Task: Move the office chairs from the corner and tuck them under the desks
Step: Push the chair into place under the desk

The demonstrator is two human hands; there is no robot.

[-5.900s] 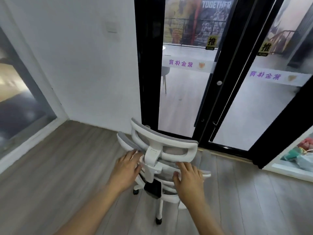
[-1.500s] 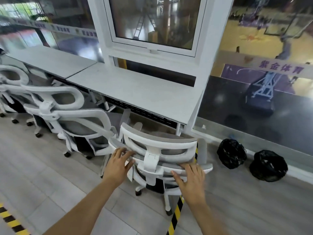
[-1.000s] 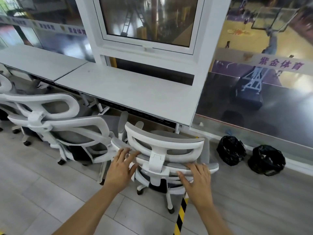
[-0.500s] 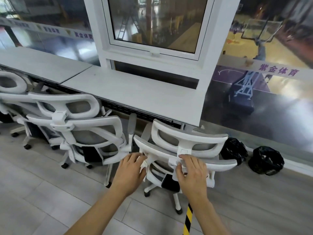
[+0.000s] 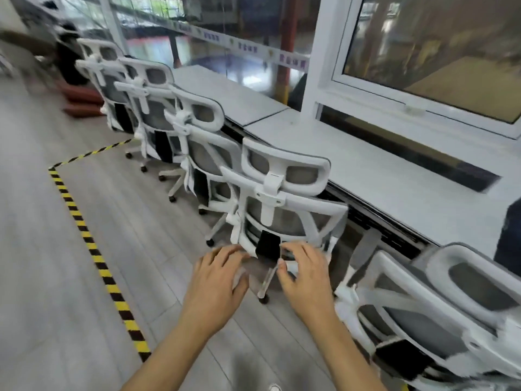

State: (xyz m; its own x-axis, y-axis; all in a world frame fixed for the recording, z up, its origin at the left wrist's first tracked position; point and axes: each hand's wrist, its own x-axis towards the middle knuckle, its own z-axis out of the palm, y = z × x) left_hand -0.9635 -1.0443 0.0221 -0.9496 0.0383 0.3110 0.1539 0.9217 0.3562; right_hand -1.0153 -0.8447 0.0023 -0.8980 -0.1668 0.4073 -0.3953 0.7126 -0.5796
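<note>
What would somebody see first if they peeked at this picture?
Probably the two hands, left hand and right hand, reaching out low in the middle toward a white office chair. Next, the row of white chairs lined up along the long grey desk, and the yellow-black floor tape on the left.

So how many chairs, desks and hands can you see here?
Chairs: 5
Desks: 2
Hands: 2, left hand, right hand
Total: 9
</note>
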